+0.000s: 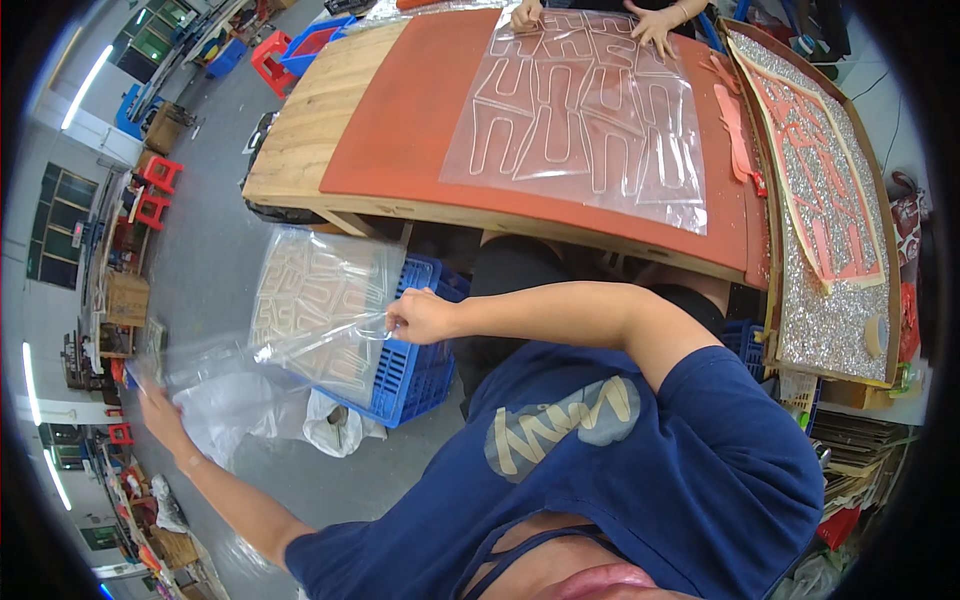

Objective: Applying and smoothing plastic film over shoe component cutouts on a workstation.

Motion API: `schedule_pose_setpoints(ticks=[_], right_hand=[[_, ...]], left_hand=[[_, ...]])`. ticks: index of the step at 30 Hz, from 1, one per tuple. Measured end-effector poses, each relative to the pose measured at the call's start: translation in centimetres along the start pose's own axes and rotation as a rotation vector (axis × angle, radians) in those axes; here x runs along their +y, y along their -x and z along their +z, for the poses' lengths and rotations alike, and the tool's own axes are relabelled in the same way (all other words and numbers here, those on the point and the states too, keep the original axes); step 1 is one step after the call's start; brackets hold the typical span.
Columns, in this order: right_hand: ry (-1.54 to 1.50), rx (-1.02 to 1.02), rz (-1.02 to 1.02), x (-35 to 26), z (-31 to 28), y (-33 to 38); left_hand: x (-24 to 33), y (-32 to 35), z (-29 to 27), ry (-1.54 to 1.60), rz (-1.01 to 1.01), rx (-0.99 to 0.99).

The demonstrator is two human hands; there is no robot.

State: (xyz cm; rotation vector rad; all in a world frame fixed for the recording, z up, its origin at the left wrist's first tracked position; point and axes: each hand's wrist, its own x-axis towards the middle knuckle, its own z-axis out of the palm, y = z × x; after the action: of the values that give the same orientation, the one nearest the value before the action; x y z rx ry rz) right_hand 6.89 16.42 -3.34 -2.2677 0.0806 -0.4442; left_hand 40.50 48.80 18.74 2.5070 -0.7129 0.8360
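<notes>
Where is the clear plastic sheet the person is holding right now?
In the head view, the clear plastic sheet is at left, below the table edge, stretched between the left hand and right hand, above the blue crate.

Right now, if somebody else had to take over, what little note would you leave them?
Left hand: stretched out to the left, gripping the far edge of a clear plastic sheet with cut-out shapes.
Right hand: pinching the near edge of the same sheet, held over the blue crate.
On the table: another clear sheet lies flat on the red mat; another person's hands press its far edge.
Done: one sheet lifted clear of the table.
Left: the held sheet is not yet set down anywhere.
</notes>
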Motion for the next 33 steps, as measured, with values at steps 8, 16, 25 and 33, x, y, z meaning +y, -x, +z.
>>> schedule_pose_setpoints(ticks=[8,16,25,33], right_hand=[[-0.504,0.203,0.391,5.7,-4.7,-8.5],[-0.648,0.383,0.573,10.6,-8.9,-11.6],[-0.874,0.351,0.771,11.1,-10.1,-12.4],[-0.983,0.335,0.863,11.8,-10.7,-12.5]], left_hand=[[21.3,-29.4,13.2,0.127,0.705,0.077],[45.2,-33.7,30.6,0.246,0.629,0.178],[51.3,-28.0,40.0,-0.069,0.600,0.385],[54.3,-25.8,37.4,0.039,0.206,-0.175]])
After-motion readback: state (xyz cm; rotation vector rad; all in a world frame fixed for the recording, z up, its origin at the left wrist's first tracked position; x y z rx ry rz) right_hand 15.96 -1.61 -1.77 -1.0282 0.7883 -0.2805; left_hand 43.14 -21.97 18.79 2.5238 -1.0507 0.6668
